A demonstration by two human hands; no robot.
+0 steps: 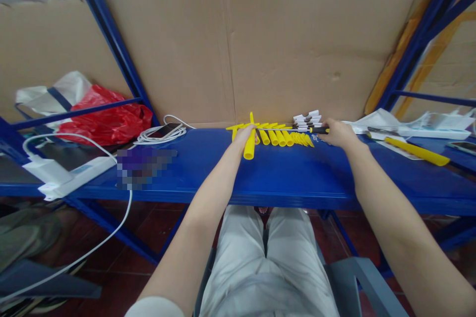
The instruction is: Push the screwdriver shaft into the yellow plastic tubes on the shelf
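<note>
My left hand (244, 135) is closed around a yellow plastic piece (249, 151) whose hollow, open end points toward me. To the right, the fingers of my right hand (338, 133) close on the black and yellow handle of a screwdriver (318, 130). Its long thin shaft runs sideways to the yellow piece; where the tip meets it is too small to make out. Behind and beside the hands lie several yellow tubes (275, 138) in a row, with smaller yellow pieces (302, 139) at their right end. Stacked white pieces (308, 119) with dark marks sit just behind.
A cardboard sheet (282, 44) walls off the back of the blue table (290, 173). Leftward are a phone (163, 130) on a coiled white cable, a red bag (107, 114) and a power strip (84, 173). A long yellow strip (418, 151) and another power strip (435, 131) lie right.
</note>
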